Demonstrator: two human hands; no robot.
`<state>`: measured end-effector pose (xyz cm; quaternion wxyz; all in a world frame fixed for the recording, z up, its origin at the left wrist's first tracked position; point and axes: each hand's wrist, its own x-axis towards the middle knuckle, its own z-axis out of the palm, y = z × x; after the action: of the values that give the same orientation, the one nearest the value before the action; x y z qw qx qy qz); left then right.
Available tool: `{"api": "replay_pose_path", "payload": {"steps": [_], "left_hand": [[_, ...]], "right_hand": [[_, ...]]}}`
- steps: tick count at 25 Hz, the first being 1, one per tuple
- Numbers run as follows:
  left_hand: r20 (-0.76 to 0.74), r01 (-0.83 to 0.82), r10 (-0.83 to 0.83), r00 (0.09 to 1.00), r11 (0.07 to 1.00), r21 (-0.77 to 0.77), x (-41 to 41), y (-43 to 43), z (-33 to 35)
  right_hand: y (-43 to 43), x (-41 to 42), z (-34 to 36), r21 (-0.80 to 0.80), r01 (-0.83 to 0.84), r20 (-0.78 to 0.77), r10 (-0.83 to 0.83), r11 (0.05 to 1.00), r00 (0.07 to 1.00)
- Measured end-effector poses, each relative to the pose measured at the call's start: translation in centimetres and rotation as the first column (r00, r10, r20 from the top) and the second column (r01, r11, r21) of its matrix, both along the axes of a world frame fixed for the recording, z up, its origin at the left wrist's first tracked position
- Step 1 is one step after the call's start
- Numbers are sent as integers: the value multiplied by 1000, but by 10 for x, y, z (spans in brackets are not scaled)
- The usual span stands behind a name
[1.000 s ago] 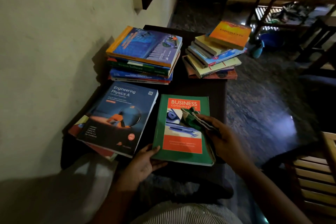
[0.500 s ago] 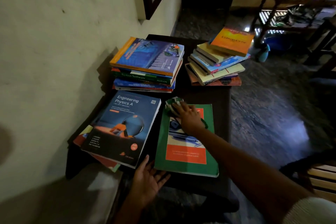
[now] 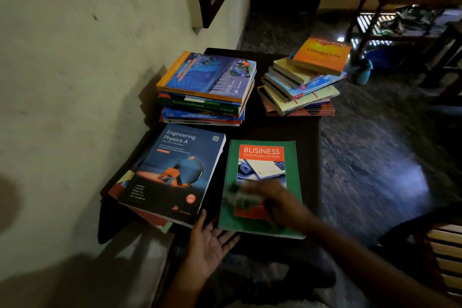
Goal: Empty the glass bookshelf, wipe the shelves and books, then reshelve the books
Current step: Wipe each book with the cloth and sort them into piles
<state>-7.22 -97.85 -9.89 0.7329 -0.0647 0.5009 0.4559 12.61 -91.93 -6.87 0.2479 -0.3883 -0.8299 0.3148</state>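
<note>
A green Business Communication book [image 3: 265, 157] lies flat on a dark table [image 3: 308, 132]. My right hand [image 3: 282, 204], blurred by motion, holds a green and white cloth [image 3: 241, 196] against the book's lower cover. My left hand [image 3: 210, 245] lies open, palm up, at the book's near left corner, fingertips touching its edge. A blue Engineering Physics A book [image 3: 175, 172] sits to the left on a small pile. Two stacks of books stand farther back, one at left [image 3: 207, 87] and one at right [image 3: 302, 80].
A pale wall [image 3: 75, 82] runs along the table's left side. Dark stone floor [image 3: 375, 157] lies to the right. A wooden rack [image 3: 400, 7] with clutter stands at the back right, and a slatted wooden piece [image 3: 445, 257] is at the near right.
My right hand and cloth have swept from the top of the green book down to its lower part. My left hand has stayed at the book's near corner.
</note>
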Motion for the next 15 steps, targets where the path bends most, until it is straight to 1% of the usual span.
{"api": "replay_pose_path", "payload": {"steps": [1, 2, 3, 4, 5, 6, 7, 8, 9, 10, 11, 13, 15], "left_hand": [[-19, 10, -10, 1000, 1000, -4, 2, 0, 3], [-46, 22, -22, 999, 1000, -3, 4, 0, 6], [-67, 29, -30, 997, 1000, -6, 6, 0, 10], [-82, 40, -40, 996, 999, -9, 6, 1, 10], [-85, 47, -48, 995, 999, -8, 6, 2, 11], [-95, 61, -62, 994, 998, -9, 6, 2, 9], [-102, 68, -69, 992, 998, -12, 5, 3, 7], [-102, 75, -75, 992, 997, -5, 5, 3, 5], [-95, 73, -73, 993, 997, -1, 4, 3, 6], [-86, 75, -75, 993, 997, -2, 4, 3, 7], [-80, 74, -75, 994, 997, -9, 3, 4, 8], [-91, 94, -96, 991, 995, -29, 4, 5, 11], [-159, 136, -137, 978, 991, -15, 9, 6, 16]], "right_hand": [[35, 13, -3, 26, 192, 79, -193, 981, 978], [66, 26, -4, 25, 320, 179, -319, 947, 931], [88, 34, -7, 52, 339, 336, -336, 939, 880], [101, 38, -13, 61, 307, 493, -296, 950, 818], [106, 38, -23, 48, 270, 589, -245, 962, 770], [100, 35, -30, 40, 267, 638, -230, 963, 735], [87, 31, -35, 74, 290, 616, -272, 954, 739], [72, 29, -38, 136, 296, 556, -320, 945, 767], [52, 29, -40, 196, 275, 464, -336, 941, 820], [30, 28, -38, 234, 236, 396, -314, 943, 863], [8, 28, -40, 245, 185, 361, -267, 952, 894], [-38, 30, -46, 174, 110, 357, -167, 979, 919], [-73, 31, -53, 148, 105, 324, -149, 983, 934]]}}
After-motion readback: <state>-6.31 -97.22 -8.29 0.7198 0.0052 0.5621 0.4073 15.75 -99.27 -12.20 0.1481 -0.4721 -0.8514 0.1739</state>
